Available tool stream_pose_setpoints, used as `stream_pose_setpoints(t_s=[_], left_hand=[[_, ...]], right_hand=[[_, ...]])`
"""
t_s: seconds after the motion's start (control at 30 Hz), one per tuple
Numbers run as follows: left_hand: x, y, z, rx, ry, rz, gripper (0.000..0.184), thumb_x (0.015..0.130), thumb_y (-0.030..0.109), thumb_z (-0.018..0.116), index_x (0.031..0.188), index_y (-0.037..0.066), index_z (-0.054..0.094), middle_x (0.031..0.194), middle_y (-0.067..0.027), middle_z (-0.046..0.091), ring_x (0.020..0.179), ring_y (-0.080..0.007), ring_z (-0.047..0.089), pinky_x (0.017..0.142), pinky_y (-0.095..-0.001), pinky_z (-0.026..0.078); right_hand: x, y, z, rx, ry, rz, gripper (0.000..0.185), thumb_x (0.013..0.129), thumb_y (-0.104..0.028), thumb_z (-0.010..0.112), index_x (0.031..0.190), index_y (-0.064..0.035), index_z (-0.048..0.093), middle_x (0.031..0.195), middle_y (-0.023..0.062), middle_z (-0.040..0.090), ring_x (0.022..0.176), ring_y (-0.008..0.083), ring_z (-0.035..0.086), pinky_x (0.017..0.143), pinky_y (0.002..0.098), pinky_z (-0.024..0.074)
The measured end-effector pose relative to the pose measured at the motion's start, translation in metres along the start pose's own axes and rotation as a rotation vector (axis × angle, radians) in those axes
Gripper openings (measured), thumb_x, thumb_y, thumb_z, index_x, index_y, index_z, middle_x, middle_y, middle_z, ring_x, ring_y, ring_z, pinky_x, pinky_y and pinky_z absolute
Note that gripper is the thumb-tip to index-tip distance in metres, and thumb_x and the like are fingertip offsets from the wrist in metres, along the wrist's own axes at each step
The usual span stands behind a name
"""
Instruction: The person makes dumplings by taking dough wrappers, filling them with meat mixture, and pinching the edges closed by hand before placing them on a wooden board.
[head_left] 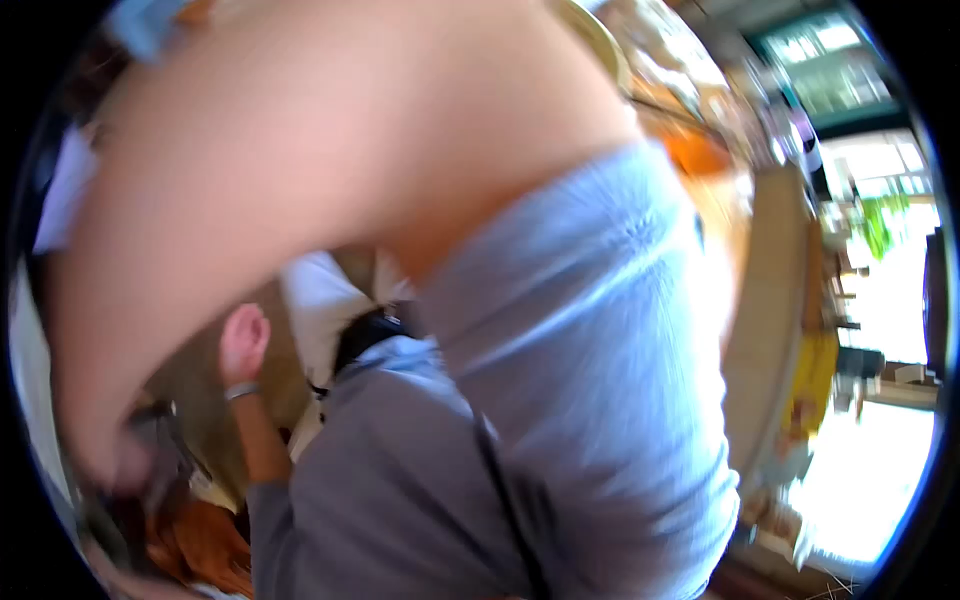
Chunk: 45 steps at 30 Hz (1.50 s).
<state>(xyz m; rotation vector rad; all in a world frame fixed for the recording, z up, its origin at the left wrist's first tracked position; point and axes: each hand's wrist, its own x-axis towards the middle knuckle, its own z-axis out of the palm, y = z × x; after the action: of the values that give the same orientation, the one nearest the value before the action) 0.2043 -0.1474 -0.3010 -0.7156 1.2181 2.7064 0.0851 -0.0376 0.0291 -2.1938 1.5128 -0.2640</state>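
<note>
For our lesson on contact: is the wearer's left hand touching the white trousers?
Apart. The head view shows a strip of darker background between the left hand and the white trousers.

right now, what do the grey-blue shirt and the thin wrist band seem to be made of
The grey-blue shirt looks like soft, matte knit fabric, perhaps cotton: it drapes in loose folds with no glossy shine. The thin wrist band could be metal or pale plastic: it looks light and silvery, but blur leaves that open.
</note>
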Motion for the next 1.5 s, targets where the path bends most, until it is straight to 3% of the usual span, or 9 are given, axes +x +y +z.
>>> stream_pose_setpoints(t_s=[0.03,0.73,0.93,1.03,1.1,1.13,1.2,1.27,1.5], left_hand=[[0.0,0.017,0.014,-0.207,0.315,-0.102,0.024,0.091,0.016,0.045,0.11,0.002,0.05,0.111,-0.011,0.053,0.097,-0.0197,0.053,0.089,-0.036,0.046],[0.03,0.007,0.069,-0.257,0.325,-0.142,0.024,0.084,0.016,0.057,0.106,0.005,0.054,0.109,-0.0073,0.055,0.095,-0.0171,0.055,0.082,-0.0327,0.048],[0.079,0.052,0.081,-0.279,0.377,-0.128,0.025,0.084,0.015,0.059,0.107,0.005,0.053,0.111,-0.0071,0.055,0.098,-0.0156,0.054,0.083,-0.031,0.048],[0.024,0.054,0.106,-0.289,0.277,-0.034,0.022,0.086,0.018,0.057,0.105,0.006,0.054,0.109,-0.0059,0.055,0.099,-0.0145,0.053,0.084,-0.0309,0.047],[0.018,0.062,0.105,-0.292,0.16,0.007,0.021,0.087,0.02,0.056,0.102,0.007,0.055,0.108,-0.0047,0.055,0.099,-0.0138,0.053,0.085,-0.0312,0.046],[0.019,0.062,0.113,-0.284,0.185,-0.007,0.021,0.087,0.021,0.056,0.103,0.008,0.055,0.104,-0.0034,0.056,0.097,-0.0138,0.054,0.084,-0.0317,0.046],[0.022,0.062,0.114,-0.297,0.189,-0.018,0.02,0.087,0.02,0.055,0.102,0.007,0.055,0.104,-0.003,0.056,0.095,-0.0135,0.054,0.083,-0.0306,0.046],[0.032,0.055,0.11,-0.31,0.175,-0.008,0.019,0.087,0.022,0.056,0.1,0.009,0.056,0.101,-0.0025,0.057,0.097,-0.0136,0.054,0.084,-0.0322,0.046],[0.014,0.064,0.121,-0.373,0.219,0.029,0.021,0.088,0.022,0.053,0.103,0.008,0.055,0.104,-0.003,0.057,0.096,-0.0145,0.053,0.085,-0.0326,0.045]], right_hand=[[0.005,0.001,0.009,0.014,0.03,-0.006,0.033,0.083,-0.026,0.053,0.108,-0.0056,0.057,0.101,0.0141,0.061,0.087,0.0269,0.06,0.076,0.0366,0.0494],[0.037,-0.056,0.045,-0.023,0.011,-0.4,0.024,0.075,-0.023,0.056,0.091,-0.0065,0.064,0.088,0.0156,0.063,0.08,0.0301,0.062,0.071,0.0363,0.0505],[0.063,0.031,0.004,0.034,0.068,-0.41,0.022,0.072,-0.022,0.057,0.086,-0.0067,0.066,0.084,0.0161,0.064,0.078,0.0311,0.062,0.069,0.0361,0.0508],[0.022,0.04,-0.02,0.054,0.362,-0.261,0.021,0.071,-0.021,0.058,0.084,-0.0069,0.067,0.082,0.0163,0.064,0.077,0.0315,0.063,0.068,0.0361,0.051],[-0.008,0.082,-0.059,-0.13,0.496,0.328,0.02,0.069,-0.02,0.058,0.082,-0.0078,0.066,0.078,0.0166,0.063,0.072,0.0315,0.063,0.066,0.0378,0.0514],[-0.037,0.113,-0.075,-0.119,0.532,0.448,0.017,0.071,-0.013,0.054,0.085,-0.0074,0.062,0.081,0.014,0.062,0.078,0.0291,0.06,0.069,0.0359,0.049],[-0.077,0.183,-0.085,0.066,1.09,0.64,0.022,0.079,-0.02,0.056,0.095,-0.0071,0.063,0.093,0.0153,0.064,0.088,0.0287,0.061,0.075,0.0336,0.0485],[-0.125,0.231,-0.097,-0.157,1.196,0.827,0.025,0.082,-0.025,0.054,0.098,-0.0084,0.063,0.094,0.0136,0.065,0.089,0.0295,0.061,0.076,0.0373,0.0481],[-0.177,0.329,-0.125,-0.406,0.911,1.387,0.033,0.085,-0.028,0.045,0.104,-0.0054,0.058,0.108,0.017,0.057,0.102,0.0348,0.052,0.087,0.0411,0.0414]])
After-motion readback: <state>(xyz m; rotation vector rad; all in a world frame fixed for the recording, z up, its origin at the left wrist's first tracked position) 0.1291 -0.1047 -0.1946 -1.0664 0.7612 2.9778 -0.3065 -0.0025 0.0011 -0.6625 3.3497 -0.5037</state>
